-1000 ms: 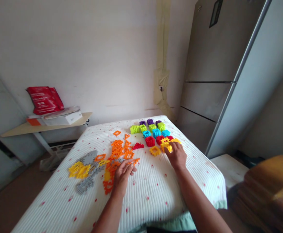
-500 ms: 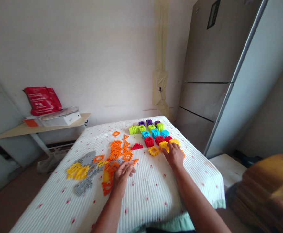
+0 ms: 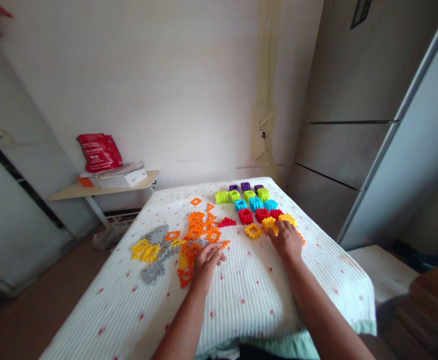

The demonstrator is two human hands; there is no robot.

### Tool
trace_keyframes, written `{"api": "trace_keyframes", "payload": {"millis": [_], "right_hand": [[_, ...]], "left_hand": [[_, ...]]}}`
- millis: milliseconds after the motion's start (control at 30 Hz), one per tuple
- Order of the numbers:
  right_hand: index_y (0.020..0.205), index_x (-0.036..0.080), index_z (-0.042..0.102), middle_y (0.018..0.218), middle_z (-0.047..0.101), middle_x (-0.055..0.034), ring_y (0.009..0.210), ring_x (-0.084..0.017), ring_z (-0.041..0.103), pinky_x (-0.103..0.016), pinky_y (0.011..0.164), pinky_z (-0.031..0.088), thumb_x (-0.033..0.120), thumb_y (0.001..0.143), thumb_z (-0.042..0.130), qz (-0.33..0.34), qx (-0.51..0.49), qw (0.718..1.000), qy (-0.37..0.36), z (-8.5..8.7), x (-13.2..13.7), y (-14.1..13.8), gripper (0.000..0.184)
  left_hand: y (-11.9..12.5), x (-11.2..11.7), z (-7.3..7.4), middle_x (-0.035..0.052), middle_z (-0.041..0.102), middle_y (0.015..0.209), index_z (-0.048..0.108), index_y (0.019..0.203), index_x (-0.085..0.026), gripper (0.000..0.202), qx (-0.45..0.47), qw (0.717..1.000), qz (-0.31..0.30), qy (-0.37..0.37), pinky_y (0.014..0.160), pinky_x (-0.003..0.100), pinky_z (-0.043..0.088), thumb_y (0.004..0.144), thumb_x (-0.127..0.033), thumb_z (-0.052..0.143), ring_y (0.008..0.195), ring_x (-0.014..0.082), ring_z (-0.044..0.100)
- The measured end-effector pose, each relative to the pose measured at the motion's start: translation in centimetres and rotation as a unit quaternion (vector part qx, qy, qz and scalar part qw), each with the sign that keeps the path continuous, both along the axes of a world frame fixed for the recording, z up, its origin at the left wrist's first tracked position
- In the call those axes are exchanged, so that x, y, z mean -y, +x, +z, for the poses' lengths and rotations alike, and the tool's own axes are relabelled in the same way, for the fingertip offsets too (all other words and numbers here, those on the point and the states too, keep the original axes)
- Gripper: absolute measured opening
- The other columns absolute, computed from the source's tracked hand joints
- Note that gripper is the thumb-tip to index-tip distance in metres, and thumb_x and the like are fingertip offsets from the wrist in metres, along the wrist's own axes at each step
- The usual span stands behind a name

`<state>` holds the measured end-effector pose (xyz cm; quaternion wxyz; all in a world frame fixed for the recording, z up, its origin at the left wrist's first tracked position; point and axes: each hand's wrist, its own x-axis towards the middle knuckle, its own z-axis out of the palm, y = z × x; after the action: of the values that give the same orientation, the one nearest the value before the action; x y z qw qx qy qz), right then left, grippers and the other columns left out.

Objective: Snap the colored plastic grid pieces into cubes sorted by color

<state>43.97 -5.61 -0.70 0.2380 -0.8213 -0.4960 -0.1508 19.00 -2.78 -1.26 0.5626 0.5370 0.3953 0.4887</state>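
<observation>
yellow block [image 3: 269, 224] touches fingertips of the right hand [image 3: 288, 241]

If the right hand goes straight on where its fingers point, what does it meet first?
Likely the yellow block just ahead of the right hand, then the red blocks; touching is unclear.

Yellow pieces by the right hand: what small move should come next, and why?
Probably the right hand should close on the yellow piece under its fingertips. Its fingers touch that piece, which lies at the near end of the rows of coloured cubes, while the left hand rests at the orange pieces.
</observation>
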Motion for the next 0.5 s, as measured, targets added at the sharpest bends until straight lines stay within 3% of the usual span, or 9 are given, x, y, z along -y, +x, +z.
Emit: {"api": "trace_keyframes", "payload": {"millis": [167,267,400,500], "right_hand": [[0.106,0.018,0.060,0.111,0.059,-0.0100,0.094,-0.023,0.056,-0.027,0.057,0.040,0.042,0.085,0.046,0.012,0.026,0.998,0.049,-0.3,0.1,-0.1,0.035],[0.107,0.018,0.060,0.114,0.057,-0.0093,0.094,-0.021,0.057,-0.026,0.056,0.042,0.039,0.086,0.045,0.041,0.055,0.990,0.119,-0.4,0.1,-0.2,0.033],[0.099,0.017,0.063,0.108,0.060,-0.0082,0.088,-0.018,0.059,-0.023,0.058,0.043,0.035,0.088,0.044,0.112,0.103,0.971,0.182,-0.6,0.1,-0.4,0.028],[0.094,0.017,0.063,0.105,0.062,-0.0082,0.087,-0.017,0.060,-0.023,0.060,0.044,0.031,0.089,0.044,0.146,0.125,0.958,0.212,-0.6,0.0,-0.8,0.025]], "left_hand": [[-0.1,0.0,-0.5,0.0004,0.061,0.056,0.063,0.084,-0.014,0.031,-0.006,1.000,0.006,0.027,0.053,0.022,0.039,0.068,-0.039,0.060,0.054,0.0118,0.055],[-1.1,-0.3,-1.0,0.0016,0.062,0.060,0.064,0.081,-0.015,0.026,-0.072,0.988,0.091,0.107,0.056,0.023,0.042,0.072,-0.038,0.056,0.057,0.0125,0.056],[-4.0,-1.3,-0.8,0.0041,0.066,0.075,0.066,0.081,-0.018,0.022,-0.214,0.908,0.282,0.226,0.067,0.027,0.045,0.078,-0.033,0.050,0.068,0.0146,0.057],[-6.6,-2.7,0.5,0.0051,0.066,0.083,0.067,0.082,-0.020,0.020,-0.355,0.838,0.317,0.267,0.079,0.031,0.044,0.079,-0.025,0.048,0.083,0.0182,0.057]]}}
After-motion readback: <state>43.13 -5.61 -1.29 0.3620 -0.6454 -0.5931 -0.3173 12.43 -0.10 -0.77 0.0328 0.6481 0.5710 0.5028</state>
